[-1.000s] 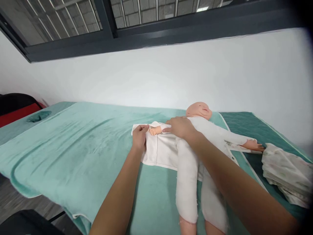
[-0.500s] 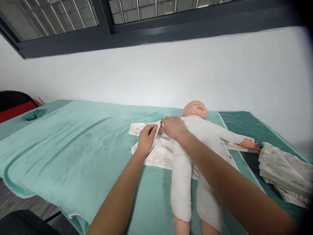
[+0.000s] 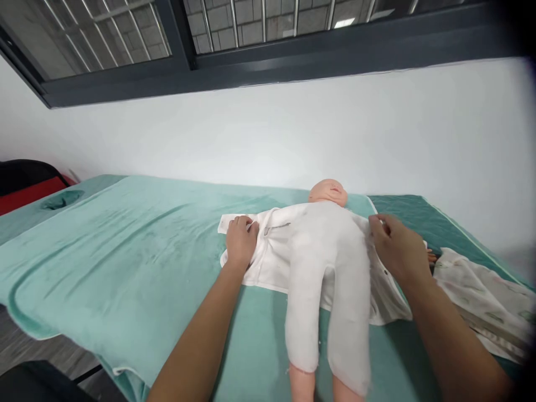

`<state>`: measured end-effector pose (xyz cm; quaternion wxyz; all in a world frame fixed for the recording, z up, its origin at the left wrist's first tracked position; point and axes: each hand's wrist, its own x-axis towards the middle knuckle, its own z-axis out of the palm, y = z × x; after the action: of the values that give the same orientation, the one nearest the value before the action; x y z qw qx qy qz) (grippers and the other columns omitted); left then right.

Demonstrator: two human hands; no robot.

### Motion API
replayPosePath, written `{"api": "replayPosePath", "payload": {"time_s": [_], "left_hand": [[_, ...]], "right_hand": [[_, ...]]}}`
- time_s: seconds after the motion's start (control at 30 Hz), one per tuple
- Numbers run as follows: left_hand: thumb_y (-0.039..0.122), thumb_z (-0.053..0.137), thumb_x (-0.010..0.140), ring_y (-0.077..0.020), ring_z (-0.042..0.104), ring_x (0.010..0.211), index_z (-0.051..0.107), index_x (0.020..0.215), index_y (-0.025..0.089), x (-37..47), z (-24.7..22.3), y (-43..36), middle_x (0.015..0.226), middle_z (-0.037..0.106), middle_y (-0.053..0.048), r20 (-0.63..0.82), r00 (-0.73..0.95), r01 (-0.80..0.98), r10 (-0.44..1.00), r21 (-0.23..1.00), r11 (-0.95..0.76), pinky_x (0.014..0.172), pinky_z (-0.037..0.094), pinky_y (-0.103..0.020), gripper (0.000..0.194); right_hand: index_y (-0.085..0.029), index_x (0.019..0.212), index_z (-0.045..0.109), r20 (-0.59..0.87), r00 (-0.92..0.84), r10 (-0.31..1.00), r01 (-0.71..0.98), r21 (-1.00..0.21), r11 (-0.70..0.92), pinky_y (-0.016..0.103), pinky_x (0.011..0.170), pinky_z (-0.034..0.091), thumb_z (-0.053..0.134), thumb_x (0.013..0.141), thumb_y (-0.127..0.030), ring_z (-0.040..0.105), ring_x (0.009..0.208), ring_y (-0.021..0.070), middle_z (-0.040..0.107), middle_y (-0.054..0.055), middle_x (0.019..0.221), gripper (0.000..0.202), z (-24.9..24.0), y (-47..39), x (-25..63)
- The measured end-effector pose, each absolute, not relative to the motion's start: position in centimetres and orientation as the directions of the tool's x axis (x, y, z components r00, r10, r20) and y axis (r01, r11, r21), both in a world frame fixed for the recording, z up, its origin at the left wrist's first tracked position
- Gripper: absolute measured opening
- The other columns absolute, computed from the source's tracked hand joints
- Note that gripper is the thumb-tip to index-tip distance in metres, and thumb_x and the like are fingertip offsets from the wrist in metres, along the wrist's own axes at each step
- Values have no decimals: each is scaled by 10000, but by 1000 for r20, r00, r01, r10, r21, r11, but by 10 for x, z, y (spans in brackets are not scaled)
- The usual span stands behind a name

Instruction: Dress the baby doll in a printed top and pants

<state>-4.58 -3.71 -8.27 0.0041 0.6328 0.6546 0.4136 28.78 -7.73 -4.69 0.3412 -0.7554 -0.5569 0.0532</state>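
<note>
A baby doll (image 3: 330,240) in a white padded body lies on its back, head toward the wall. Spread open beneath it is a white baby shirt (image 3: 272,265), its panels showing on both sides. My left hand (image 3: 242,240) is closed on the shirt's sleeve at the doll's left side in view. On the other side my right hand (image 3: 397,245) is pinched beside the doll's shoulder, gripping the shirt's other panel, which is partly raised. That hand hides most of the doll's arm there; only its fingertips show beyond.
A folded stack of patterned baby clothes (image 3: 481,290) lies at the right on a dark green cover (image 3: 397,204). The light green sheet (image 3: 125,251) covers the bed. Behind stand the white wall and a barred window; a red and black chair (image 3: 31,190) is at far left.
My right hand has left the sleeve area beside my left hand and crossed to the doll's other side, where the shirt panel is now pulled up. My left hand has shifted slightly left.
</note>
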Motion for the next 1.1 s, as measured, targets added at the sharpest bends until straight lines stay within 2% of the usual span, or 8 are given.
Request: {"api": "replayPosePath", "payload": {"time_s": [0.07, 0.2, 0.33, 0.47, 0.6, 0.73, 0.9, 1.1], "left_hand": [[337, 531, 906, -235, 590, 930, 575, 893, 225, -41, -77, -41, 932, 660, -46, 477, -190, 751, 858, 633, -186, 836, 442, -367, 121], [393, 541, 902, -178, 604, 876, 570, 900, 236, -26, -62, -48, 928, 672, -3, 376, -150, 567, 914, 790, -232, 799, 437, -308, 160], [405, 563, 883, -161, 580, 828, 564, 861, 225, -6, -44, -44, 906, 656, 4, 306, -134, 481, 943, 852, -208, 777, 423, -296, 181], [408, 548, 888, -136, 537, 737, 535, 831, 216, 18, -24, -38, 818, 608, 18, 282, -28, 406, 959, 880, -247, 699, 409, -268, 200], [385, 546, 892, -130, 514, 698, 526, 834, 215, 32, -4, -35, 746, 561, 29, 302, 6, 438, 953, 856, -274, 648, 386, -253, 181], [341, 549, 889, -152, 566, 763, 531, 840, 218, 34, 14, -40, 778, 602, 15, 312, 52, 535, 949, 794, -290, 691, 414, -269, 134], [262, 552, 873, -194, 632, 891, 560, 821, 218, 50, 34, -69, 942, 697, -22, 233, 201, 631, 951, 712, -308, 769, 450, -307, 69], [326, 456, 943, -206, 635, 774, 622, 955, 262, 66, 44, -118, 814, 696, -2, 203, 444, 688, 873, 547, -477, 660, 439, -316, 178]], "right_hand": [[-212, 1271, 615, 183, 325, 928, 801, -574, -167, 530, 902, 466, 339, 943, -555, 659, 997, 367, 720, 155, 1056, 549, -63, -81, 297], [-242, 1381, 549, 215, 268, 939, 656, -755, -15, 481, 1077, 396, 338, 952, -597, 533, 1286, 325, 588, 109, 1396, 596, -75, -81, 291], [-225, 1400, 534, 199, 232, 952, 465, -882, 71, 440, 1182, 281, 396, 934, -627, 415, 1401, 275, 511, 78, 1482, 631, -69, -83, 280], [-255, 1425, 493, 164, 178, 970, 328, -940, 99, 440, 1185, 286, 460, 903, -652, 423, 1399, 273, 481, 70, 1506, 657, -66, -85, 274], [-288, 1487, 383, 108, -29, 994, 246, -963, 111, 463, 1162, 331, 502, 885, -660, 465, 1372, 273, 514, 88, 1472, 718, -74, -80, 262], [-314, 1549, 235, 139, -220, 965, 282, -938, 200, 459, 1208, 246, 503, 890, -658, 272, 1484, 252, 248, 48, 1632, 789, -83, -75, 253], [-316, 1570, 181, 141, -257, 956, 337, -914, 225, 458, 1238, 151, 447, 918, -653, 176, 1514, 246, 161, 10, 1655, 780, -86, -76, 254], [-299, 1564, 202, 171, -246, 954, 337, -908, 249, 470, 1234, 158, 464, 914, -650, 205, 1506, 244, 206, 34, 1645, 784, -89, -74, 256]]}}
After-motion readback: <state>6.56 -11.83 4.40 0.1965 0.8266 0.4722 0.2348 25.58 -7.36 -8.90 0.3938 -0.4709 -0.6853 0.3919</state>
